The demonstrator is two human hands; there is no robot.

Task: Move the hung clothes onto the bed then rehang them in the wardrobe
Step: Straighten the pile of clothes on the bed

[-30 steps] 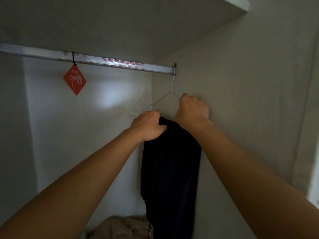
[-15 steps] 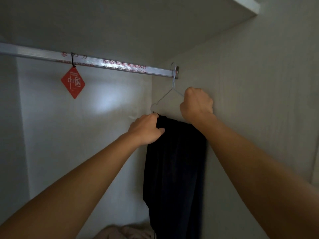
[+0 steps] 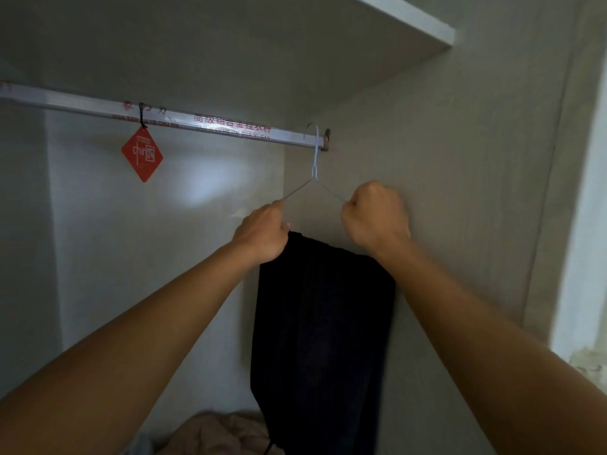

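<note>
Hanger (image 3: pixel 314 174) now hooked higher on rail (image 3: pixel 230 129); both hands, left (image 3: pixel 262 233), right (image 3: pixel 374 216), still gripping its shoulders

hands (image 3: pixel 262 233) gripping hanger (image 3: pixel 314 172), trousers (image 3: pixel 323 323) (dark)

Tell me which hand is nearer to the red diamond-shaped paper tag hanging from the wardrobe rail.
Left. The left hand grips the thin wire hanger's left end, below and right of the red diamond-shaped paper tag. The right hand grips the hanger's right end, farther away, near the side wall.
</note>
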